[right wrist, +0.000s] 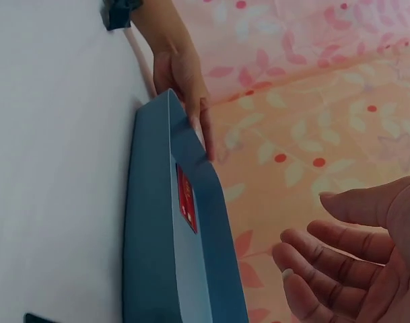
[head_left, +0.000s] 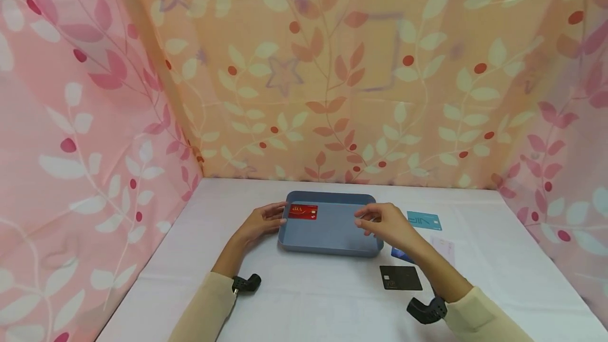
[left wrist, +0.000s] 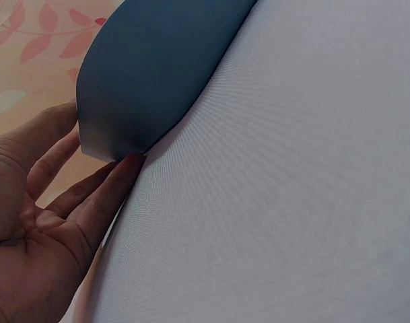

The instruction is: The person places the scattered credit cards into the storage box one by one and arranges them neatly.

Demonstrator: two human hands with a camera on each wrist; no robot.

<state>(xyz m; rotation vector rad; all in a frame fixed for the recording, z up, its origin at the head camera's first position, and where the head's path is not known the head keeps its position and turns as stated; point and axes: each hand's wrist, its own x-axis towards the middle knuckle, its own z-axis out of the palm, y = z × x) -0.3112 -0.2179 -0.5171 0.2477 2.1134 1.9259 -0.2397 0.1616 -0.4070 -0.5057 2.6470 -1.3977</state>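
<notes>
A shallow blue-grey tray [head_left: 332, 231] stands on the white cloth, with a red card [head_left: 303, 212] marked VIP lying in its upper left corner. My left hand [head_left: 260, 221] touches the tray's left end; in the left wrist view its fingertips rest against the outer wall. Over the tray's right end hovers my right hand [head_left: 389, 222]. The right wrist view shows the right hand's fingers [right wrist: 336, 259] loosely bent, with nothing held and a gap from the thumb. That view also shows the red card inside the tray wall.
Right of the tray lie a teal card [head_left: 424, 220], a pale card [head_left: 444, 249] and a dark blue card [head_left: 401, 254], the last two partly hidden by the right arm. A black card [head_left: 401, 278] lies nearer. Patterned curtains [head_left: 332, 67] enclose the table's back and sides.
</notes>
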